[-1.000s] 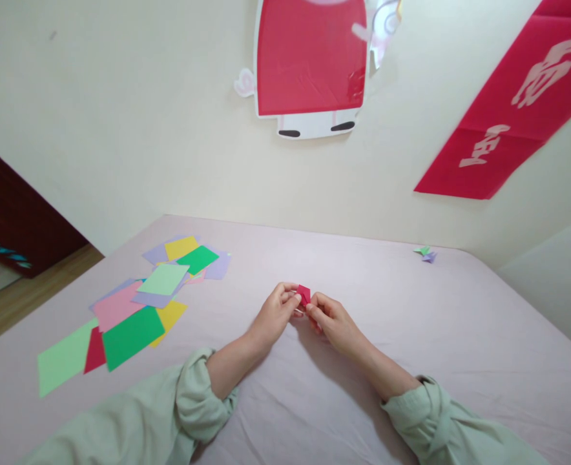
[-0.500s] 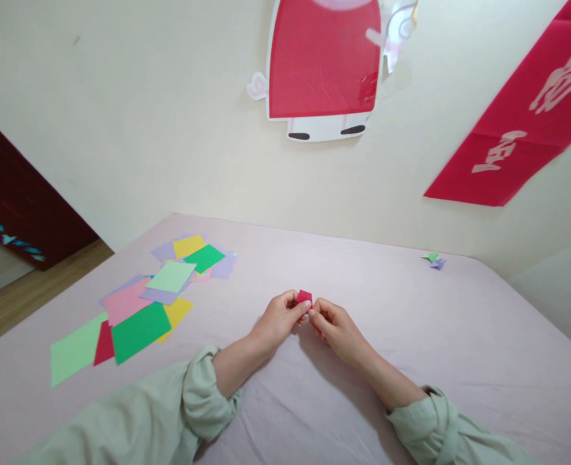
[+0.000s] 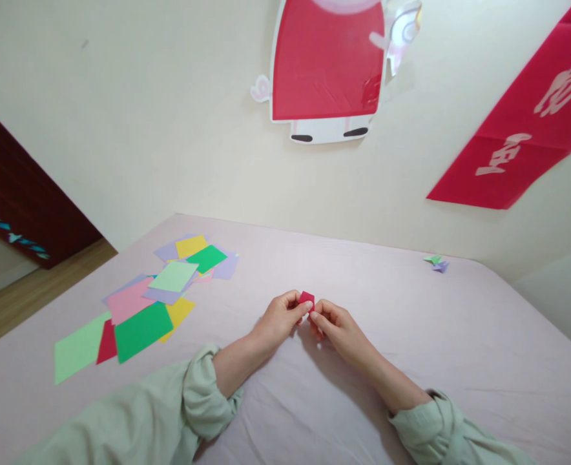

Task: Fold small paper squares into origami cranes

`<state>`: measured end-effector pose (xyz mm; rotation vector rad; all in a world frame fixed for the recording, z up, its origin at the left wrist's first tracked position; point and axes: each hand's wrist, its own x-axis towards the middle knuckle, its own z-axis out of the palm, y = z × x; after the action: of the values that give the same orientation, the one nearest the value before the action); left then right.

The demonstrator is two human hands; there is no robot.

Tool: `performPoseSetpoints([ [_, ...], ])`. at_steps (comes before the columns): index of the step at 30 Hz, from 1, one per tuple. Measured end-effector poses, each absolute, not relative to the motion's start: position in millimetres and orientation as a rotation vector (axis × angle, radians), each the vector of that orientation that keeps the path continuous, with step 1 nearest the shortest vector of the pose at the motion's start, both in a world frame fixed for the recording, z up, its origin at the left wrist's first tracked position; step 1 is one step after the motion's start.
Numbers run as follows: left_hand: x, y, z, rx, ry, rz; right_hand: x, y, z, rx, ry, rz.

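Note:
A small folded piece of red paper [image 3: 307, 298] is held up over the middle of the table. My left hand [image 3: 280, 320] pinches it between thumb and fingers, the thumb lying across its front. My right hand [image 3: 338, 327] is closed at the paper's lower right edge, thumb and index finger pressed together there. The fingers cover the lower part of the paper, so its full shape is hidden.
Colored paper sheets [image 3: 143, 330] lie overlapping on the left of the cloth-covered table [image 3: 285, 413]. Two small folded paper pieces, one green [image 3: 432, 259] and one purple [image 3: 441, 267], sit near the far right edge. A wall [image 3: 208, 129] stands behind.
The whole view has shifted slightly. Both hands keep their grip at the red paper, with only a slight movement of the right fingers.

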<state>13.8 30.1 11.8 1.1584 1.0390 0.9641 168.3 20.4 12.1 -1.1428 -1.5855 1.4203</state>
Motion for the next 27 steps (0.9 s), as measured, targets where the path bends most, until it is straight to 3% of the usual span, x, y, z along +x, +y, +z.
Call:
performPoseSetpoints([
  [27,13.5,31.1,11.0,1.083,1.016,0.993,170.4,22.4,6.7,-1.183,-1.640,1.311],
])
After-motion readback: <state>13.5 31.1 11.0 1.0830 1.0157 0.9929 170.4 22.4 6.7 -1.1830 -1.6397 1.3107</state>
